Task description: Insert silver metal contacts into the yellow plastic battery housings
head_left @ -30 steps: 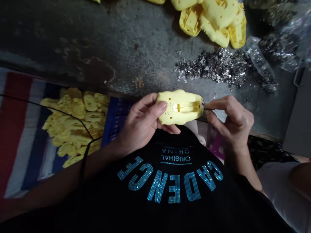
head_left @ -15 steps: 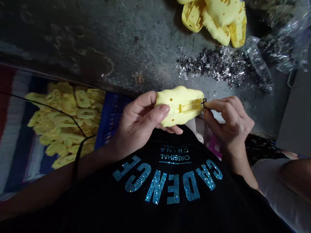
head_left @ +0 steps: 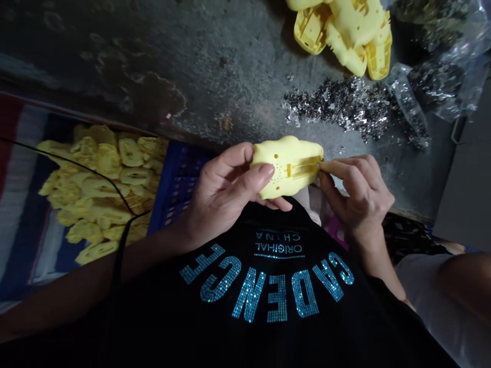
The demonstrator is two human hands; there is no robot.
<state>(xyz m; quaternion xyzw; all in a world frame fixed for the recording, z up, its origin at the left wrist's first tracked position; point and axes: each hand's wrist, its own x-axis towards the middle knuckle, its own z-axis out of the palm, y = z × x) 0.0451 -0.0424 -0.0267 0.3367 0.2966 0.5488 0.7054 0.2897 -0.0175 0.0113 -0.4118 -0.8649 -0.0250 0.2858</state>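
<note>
Left hand [head_left: 226, 197] grips 1 yellow plastic shell [head_left: 287, 166] between the hands; right hand [head_left: 358, 197] pinches 1 tiny metal clip [head_left: 320, 164] at its end. 2 more shell heaps: one [head_left: 99, 189] left of left hand, one [head_left: 341, 36] ahead. 1 metal-bits pile [head_left: 337, 108] ahead of right hand, on concrete [head_left: 153, 66].

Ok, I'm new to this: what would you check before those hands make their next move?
Shell held steady: ok, the left hand wraps the yellow plastic shell.
Right hand in place: ok, the right hand pinches at the shell's end.
Small metal piece seated: cannot tell, the fingertips cover it.
Spare metal pieces at hand: ok, a glittering heap of metal pieces lies ahead.
Spare shells nearby: ok, a heap of yellow shells lies to the left.
</note>
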